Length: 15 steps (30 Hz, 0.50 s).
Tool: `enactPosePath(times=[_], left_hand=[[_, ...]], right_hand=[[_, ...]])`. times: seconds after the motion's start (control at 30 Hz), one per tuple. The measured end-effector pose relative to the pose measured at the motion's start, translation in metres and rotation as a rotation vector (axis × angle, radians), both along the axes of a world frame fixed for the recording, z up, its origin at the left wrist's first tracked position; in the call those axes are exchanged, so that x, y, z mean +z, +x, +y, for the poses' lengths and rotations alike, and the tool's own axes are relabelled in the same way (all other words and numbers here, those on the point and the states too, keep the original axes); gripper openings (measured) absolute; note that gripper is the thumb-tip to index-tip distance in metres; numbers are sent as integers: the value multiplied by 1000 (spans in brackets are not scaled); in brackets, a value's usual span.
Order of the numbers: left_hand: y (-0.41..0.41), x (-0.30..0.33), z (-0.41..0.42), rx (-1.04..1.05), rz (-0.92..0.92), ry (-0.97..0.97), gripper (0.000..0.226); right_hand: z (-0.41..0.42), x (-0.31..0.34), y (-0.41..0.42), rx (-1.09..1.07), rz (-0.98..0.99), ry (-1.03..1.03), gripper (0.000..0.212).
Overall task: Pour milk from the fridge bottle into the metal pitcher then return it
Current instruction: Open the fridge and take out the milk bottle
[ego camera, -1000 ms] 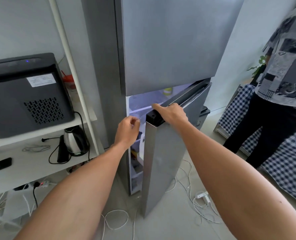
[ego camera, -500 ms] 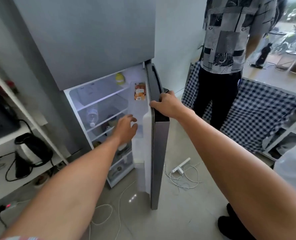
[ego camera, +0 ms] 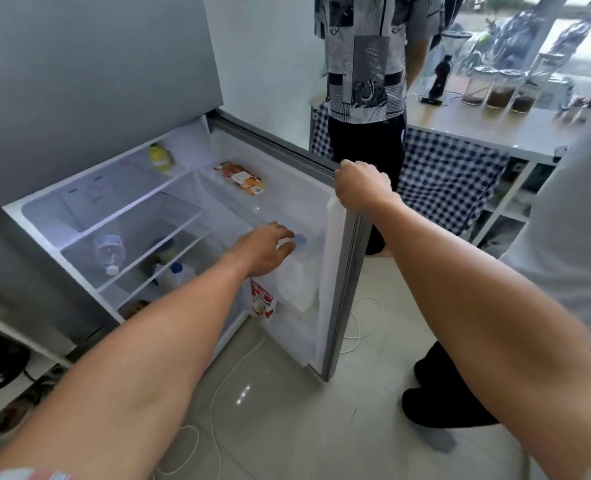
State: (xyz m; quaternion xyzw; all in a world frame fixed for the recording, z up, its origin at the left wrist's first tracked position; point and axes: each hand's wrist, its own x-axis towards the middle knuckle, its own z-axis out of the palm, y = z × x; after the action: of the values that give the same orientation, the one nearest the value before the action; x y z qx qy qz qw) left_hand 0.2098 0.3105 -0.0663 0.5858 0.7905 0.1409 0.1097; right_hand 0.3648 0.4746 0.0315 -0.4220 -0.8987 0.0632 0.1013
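Note:
The lower fridge door [ego camera: 339, 271] stands wide open. My right hand [ego camera: 361, 185] grips its top edge. A white milk bottle [ego camera: 296, 271] with a pale blue cap stands in the door's lower rack. My left hand [ego camera: 264, 247] reaches over the bottle, fingers apart and close to the cap; I cannot tell if they touch it. The metal pitcher is out of sight.
Inside the fridge lie a clear bottle [ego camera: 109, 252], a yellow bottle [ego camera: 161, 157] and a smaller white bottle [ego camera: 176, 273]. A red carton [ego camera: 263, 303] stands beside the milk. A person [ego camera: 366, 91] stands just behind the door, next to a checked-cloth counter [ego camera: 460, 174]. White cables [ego camera: 214, 410] lie on the floor.
The door has swung wider under my right hand. My left hand has moved from the shelves rightward to the milk bottle in the door rack.

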Motion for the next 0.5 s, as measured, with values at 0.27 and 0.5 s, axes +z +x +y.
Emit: enactPosePath(times=[0.27,0.5], left_hand=[[11,-7,37,-61,-34,84,43],[5,-26,30,59,-117,455,22]], right_hand=[[40,-9,3,-76,17,53,34],[35,-21,-3,-122,95,160,40]])
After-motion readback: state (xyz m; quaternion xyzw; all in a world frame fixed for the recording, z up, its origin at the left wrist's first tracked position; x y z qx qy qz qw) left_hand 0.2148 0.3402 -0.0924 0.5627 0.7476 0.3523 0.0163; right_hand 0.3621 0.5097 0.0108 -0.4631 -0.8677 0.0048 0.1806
